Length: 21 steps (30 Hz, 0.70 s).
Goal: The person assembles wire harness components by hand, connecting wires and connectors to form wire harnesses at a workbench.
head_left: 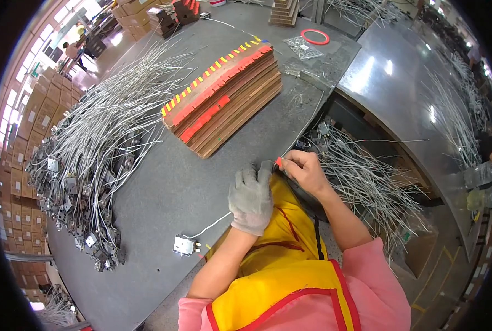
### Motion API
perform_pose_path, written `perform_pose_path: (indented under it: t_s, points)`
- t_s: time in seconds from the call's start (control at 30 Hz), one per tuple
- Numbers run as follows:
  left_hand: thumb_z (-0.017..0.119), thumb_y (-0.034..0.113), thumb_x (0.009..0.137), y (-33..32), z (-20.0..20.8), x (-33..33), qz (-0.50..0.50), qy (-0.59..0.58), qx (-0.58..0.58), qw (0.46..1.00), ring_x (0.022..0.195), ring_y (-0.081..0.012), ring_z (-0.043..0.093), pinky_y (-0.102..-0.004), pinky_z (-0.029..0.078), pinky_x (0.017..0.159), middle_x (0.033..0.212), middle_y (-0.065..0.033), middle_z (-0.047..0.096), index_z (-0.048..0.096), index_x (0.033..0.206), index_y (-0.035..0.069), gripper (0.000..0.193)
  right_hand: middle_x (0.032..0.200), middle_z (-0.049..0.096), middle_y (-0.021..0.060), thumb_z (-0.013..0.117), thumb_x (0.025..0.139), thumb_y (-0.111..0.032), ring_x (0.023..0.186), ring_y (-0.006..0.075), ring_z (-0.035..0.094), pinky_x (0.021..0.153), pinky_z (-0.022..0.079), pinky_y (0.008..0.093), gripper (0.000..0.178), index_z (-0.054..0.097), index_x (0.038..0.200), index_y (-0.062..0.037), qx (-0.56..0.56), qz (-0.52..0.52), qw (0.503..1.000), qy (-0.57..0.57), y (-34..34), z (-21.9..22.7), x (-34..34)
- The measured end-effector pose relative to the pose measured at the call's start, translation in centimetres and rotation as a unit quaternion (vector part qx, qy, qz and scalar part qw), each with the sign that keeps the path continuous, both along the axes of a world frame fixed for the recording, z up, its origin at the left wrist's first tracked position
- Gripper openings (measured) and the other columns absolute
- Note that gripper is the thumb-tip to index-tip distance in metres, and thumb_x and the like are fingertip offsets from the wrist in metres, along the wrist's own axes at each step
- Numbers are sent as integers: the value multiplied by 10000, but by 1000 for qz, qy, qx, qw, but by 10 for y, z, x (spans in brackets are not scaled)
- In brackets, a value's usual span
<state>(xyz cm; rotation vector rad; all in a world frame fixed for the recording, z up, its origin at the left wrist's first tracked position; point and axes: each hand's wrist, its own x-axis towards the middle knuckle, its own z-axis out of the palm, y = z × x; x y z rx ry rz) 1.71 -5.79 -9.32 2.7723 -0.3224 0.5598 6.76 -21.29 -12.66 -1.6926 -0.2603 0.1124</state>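
Note:
My left hand point(251, 199), in a grey glove, is closed over a thin grey wire near the table's front edge. The wire comes out by the wrist and ends at a small metal switch-like box point(185, 245) with prongs, lying on the table. My bare right hand point(307, 172) pinches a small red piece of tape point(279, 162) beside the left fingertips, where the wire seems to pass. Ahead stands a stack of brown boards point(235, 105), edged with short red and yellow tape strips.
A large heap of wired metal boxes point(86, 193) covers the table's left. More wires point(362, 182) lie in a bin to my right. A red tape ring point(315, 37) and a plastic bag of small parts point(302, 48) lie at the far right. Cartons point(30, 121) are piled beyond.

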Motion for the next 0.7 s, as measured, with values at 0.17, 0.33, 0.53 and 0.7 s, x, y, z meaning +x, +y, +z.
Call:
perform_pose_path:
  t_s: [0.17,0.33,0.53,0.7]
  points:
    - [594,42,696,-1,0,1,3,1,1,1000,814,-296,555,-389,479,694,954,-109,566,572,1080,145,399,639,586,6,568,845,-107,545,46,492,494,377,212,158,622,764,17,-23,-13,999,-29,3,0,1]
    - [596,41,686,-2,3,2,4,16,26,1000,798,-296,553,-389,484,675,905,-108,553,597,1066,200,412,592,572,5,571,844,-110,523,49,485,482,377,221,166,624,751,17,-51,-40,995,-73,6,-2,-3]
    - [589,18,667,-1,2,0,3,2,30,1000,760,-291,553,-374,488,628,873,-109,547,605,1076,211,452,578,577,32,568,870,-112,501,53,487,470,369,221,169,630,785,20,17,-156,988,-7,2,-18,-25]
    - [563,46,716,4,16,-8,-12,33,-17,999,801,-279,554,-362,488,638,884,-116,530,579,1075,185,385,683,594,-2,541,898,-151,529,29,437,482,346,177,181,626,905,8,138,-124,976,114,6,0,-35]
